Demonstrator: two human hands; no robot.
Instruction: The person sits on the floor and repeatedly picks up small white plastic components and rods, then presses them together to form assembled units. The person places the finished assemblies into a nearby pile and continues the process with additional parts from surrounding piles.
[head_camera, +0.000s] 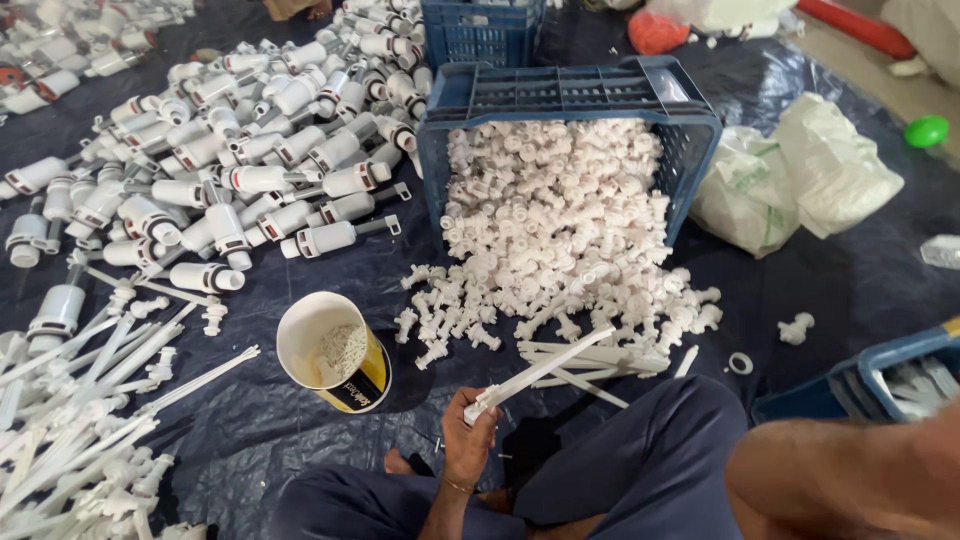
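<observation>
A: What does the left hand (468, 440) hold?

B: Its fingers (482, 412) are clamped on the lower end of a long white plastic rod (540, 372). The rod slants up and away to the right of the fingers, its far tip over a small bundle of similar white rods (590, 358) lying on the dark blue plastic floor sheet (250, 420).

A: And the right hand?

B: Only a blurred right forearm (850, 480) shows at the lower right edge. The hand itself is cut off, so I cannot tell how its fingers stand.

A: What lies about the left fingers?

B: Just to their left stands a yellow-sided round tub (335, 352), open, with small white bits inside. Beyond the fingers a blue plastic crate (690, 150) is tipped on its side, and a heap of small white plastic fittings (555, 230) spills from its open mouth towards them. Far left of the fingers lie more white rods (80, 420), and beyond those a spread of white cylindrical plastic bodies with red rings (250, 150).

A: Any open room?

B: A bare strip of sheet between the tub and the spilled fittings, and another patch to the right, near a small white ring (741, 363). A second blue crate's corner (860, 385) closes the right edge. The person's dark blue trouser knee (640, 450) sits just right of the fingers.
</observation>
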